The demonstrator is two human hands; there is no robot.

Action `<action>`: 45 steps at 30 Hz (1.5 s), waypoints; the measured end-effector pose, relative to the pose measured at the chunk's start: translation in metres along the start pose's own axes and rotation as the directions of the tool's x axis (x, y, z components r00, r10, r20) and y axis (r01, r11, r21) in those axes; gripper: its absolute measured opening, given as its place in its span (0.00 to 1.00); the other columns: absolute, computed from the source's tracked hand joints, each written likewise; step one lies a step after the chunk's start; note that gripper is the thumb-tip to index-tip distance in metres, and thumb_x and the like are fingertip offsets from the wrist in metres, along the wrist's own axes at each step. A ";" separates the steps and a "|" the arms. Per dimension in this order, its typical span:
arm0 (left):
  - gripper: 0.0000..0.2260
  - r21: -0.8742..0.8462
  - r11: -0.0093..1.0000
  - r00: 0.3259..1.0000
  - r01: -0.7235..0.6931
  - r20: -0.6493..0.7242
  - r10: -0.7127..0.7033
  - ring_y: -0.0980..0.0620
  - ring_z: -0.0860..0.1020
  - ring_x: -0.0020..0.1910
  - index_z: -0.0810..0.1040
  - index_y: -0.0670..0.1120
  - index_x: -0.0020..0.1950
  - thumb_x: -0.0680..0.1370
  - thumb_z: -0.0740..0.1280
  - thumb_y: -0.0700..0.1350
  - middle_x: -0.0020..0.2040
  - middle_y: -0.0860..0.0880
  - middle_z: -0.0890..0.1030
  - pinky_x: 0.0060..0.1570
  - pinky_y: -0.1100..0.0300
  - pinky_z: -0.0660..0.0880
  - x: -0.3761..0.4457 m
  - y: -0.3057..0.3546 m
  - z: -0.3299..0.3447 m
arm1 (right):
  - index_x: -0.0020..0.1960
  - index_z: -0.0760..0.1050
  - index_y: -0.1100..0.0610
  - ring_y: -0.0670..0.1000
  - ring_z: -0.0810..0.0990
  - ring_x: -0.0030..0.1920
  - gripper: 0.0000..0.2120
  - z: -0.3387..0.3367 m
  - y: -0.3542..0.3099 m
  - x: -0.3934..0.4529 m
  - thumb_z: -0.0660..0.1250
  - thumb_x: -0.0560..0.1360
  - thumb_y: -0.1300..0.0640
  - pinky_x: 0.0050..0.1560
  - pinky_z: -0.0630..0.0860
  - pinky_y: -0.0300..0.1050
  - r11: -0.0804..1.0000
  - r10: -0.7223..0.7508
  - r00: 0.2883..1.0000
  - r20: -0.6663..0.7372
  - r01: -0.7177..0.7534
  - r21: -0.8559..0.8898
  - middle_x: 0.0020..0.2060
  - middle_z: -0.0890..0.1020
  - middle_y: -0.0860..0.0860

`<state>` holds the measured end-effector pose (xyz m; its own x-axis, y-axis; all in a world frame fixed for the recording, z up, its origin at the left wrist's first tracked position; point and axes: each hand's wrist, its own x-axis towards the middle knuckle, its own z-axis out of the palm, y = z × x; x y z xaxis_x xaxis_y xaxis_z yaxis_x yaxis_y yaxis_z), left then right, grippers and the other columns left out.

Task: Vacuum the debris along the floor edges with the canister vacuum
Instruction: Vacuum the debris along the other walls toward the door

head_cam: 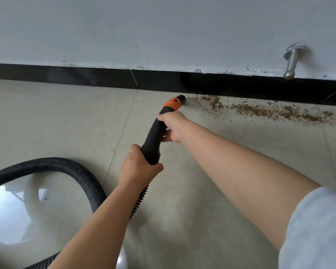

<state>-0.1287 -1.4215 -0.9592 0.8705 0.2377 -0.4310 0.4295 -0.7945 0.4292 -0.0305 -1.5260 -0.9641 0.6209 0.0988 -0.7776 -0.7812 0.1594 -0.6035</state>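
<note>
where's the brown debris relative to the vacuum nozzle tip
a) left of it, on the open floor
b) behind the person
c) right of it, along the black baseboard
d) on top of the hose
c: the brown debris trails rightward from the nozzle tip, along the foot of the black baseboard.

Both hands grip the black vacuum wand (155,135): the left hand (139,167) wraps its wide lower end where the ribbed hose (70,167) joins, and the right hand (172,126) holds it higher, just below the orange collar (172,104). The nozzle tip (182,98) points at the floor edge beside the black baseboard (85,79), at the left end of a trail of brown debris (260,110) running right along the tiled floor (47,123). A metal doorstop (292,62) juts from the wall (163,30).
</note>
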 end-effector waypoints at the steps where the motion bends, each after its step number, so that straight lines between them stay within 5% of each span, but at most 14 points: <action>1: 0.18 -0.005 1.000 1.000 0.005 -0.005 -0.005 0.53 0.71 0.34 0.64 0.43 0.51 0.68 0.70 0.43 0.39 0.50 0.72 0.29 0.61 0.66 0.001 -0.001 -0.002 | 0.66 0.64 0.63 0.61 0.73 0.61 0.17 0.002 -0.001 0.000 0.61 0.79 0.60 0.52 0.75 0.57 1.000 0.005 1.000 0.008 -0.005 0.002 0.56 0.72 0.58; 9: 0.18 0.003 1.000 1.000 0.002 0.003 -0.002 0.50 0.75 0.37 0.64 0.44 0.51 0.68 0.70 0.42 0.43 0.46 0.76 0.31 0.60 0.69 0.006 -0.001 -0.012 | 0.70 0.60 0.59 0.61 0.74 0.60 0.22 0.010 0.001 0.000 0.60 0.78 0.64 0.47 0.76 0.55 0.999 -0.032 0.999 0.040 0.031 0.018 0.62 0.71 0.59; 15: 0.17 -0.004 0.999 0.998 -0.037 0.046 0.037 0.56 0.70 0.33 0.64 0.43 0.50 0.69 0.70 0.41 0.38 0.51 0.70 0.28 0.62 0.65 0.009 0.017 -0.009 | 0.76 0.51 0.53 0.62 0.74 0.60 0.32 -0.011 -0.001 0.001 0.62 0.78 0.65 0.50 0.77 0.56 0.992 -0.091 0.995 0.035 0.087 0.093 0.66 0.68 0.59; 45: 0.18 0.022 0.978 0.957 -0.207 0.211 0.197 0.48 0.79 0.39 0.65 0.43 0.51 0.68 0.71 0.42 0.42 0.47 0.76 0.38 0.54 0.77 0.010 0.069 0.023 | 0.75 0.55 0.53 0.63 0.76 0.58 0.32 -0.088 0.000 -0.004 0.64 0.76 0.67 0.53 0.77 0.60 0.948 -0.116 0.977 -0.177 0.162 0.273 0.64 0.71 0.59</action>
<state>-0.0957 -1.4866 -0.9523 0.8675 -0.0471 -0.4951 0.2351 -0.8384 0.4917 -0.0390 -1.6126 -0.9766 0.6860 -0.0956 -0.7213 -0.6230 0.4350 -0.6501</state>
